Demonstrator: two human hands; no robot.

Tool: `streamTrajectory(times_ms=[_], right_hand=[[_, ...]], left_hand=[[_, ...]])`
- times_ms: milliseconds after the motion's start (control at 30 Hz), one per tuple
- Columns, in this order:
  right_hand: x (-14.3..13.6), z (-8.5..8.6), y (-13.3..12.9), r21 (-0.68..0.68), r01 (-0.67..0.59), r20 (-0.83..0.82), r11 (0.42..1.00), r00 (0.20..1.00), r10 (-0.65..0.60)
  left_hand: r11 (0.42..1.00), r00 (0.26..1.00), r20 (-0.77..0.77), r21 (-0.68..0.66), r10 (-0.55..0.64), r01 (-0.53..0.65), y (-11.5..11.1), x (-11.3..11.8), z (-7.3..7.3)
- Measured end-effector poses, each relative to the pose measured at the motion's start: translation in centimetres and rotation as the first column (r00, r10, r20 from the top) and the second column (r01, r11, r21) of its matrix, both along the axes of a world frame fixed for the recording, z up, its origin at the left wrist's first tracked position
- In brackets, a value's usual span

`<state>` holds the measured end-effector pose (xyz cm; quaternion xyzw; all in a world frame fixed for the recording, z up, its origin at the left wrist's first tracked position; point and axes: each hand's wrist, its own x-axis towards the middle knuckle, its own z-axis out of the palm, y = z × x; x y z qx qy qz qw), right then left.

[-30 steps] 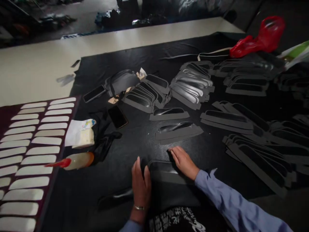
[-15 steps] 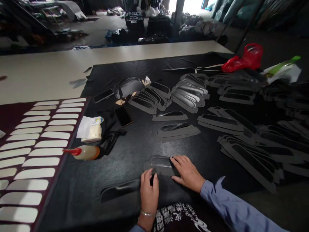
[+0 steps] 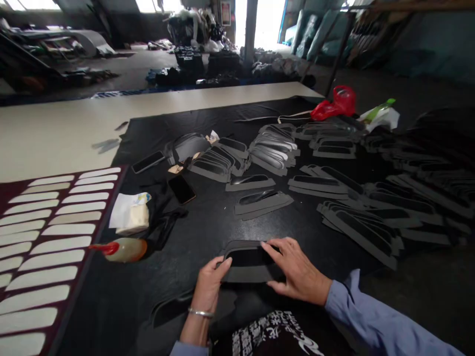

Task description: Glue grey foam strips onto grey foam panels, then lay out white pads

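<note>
The left hand [image 3: 210,279] pinches the left end of the dark panel [image 3: 247,257], thumb on top; the right hand [image 3: 299,272] grips its right end across the width, apparently to keep it flat. The panel is at the near side of the black-covered table [image 3: 200,225], beyond a similar piece [image 3: 170,309], presumably for easy reach.

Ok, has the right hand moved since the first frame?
Yes: judged against the overlapped grey pieces lying ahead, the right hand sits farther right and farther from them.
</note>
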<state>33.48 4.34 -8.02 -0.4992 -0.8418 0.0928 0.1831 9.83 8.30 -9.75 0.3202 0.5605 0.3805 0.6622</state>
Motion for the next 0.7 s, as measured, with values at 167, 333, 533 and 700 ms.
streamTrajectory(times_ms=[167, 333, 533, 700], right_hand=[[1.6, -0.3, -0.3, -0.169, 0.213, -0.071, 0.962, 0.971, -0.227], [1.3, -3.4, 0.1, -0.232, 0.320, -0.236, 0.919, 0.898, -0.372], [0.5, -5.5, 1.7, -0.437, 0.203, -0.422, 0.876, 0.814, -0.399], [1.3, -5.7, 3.4, -0.531, 0.042, -0.335, 0.846, 0.907, -0.255]], left_hand=[[0.999, 0.998, 0.053, -0.043, 0.018, -0.016, 0.0, -0.8, 0.6], [0.997, 0.998, 0.054, -0.081, 0.009, -0.004, 0.1, -1.4, 0.2], [0.999, 0.992, -0.122, 0.042, 0.033, -0.028, -1.0, -1.1, -0.5], [0.989, 0.935, -0.349, 0.146, 0.061, -0.010, -2.1, -0.6, 0.3]])
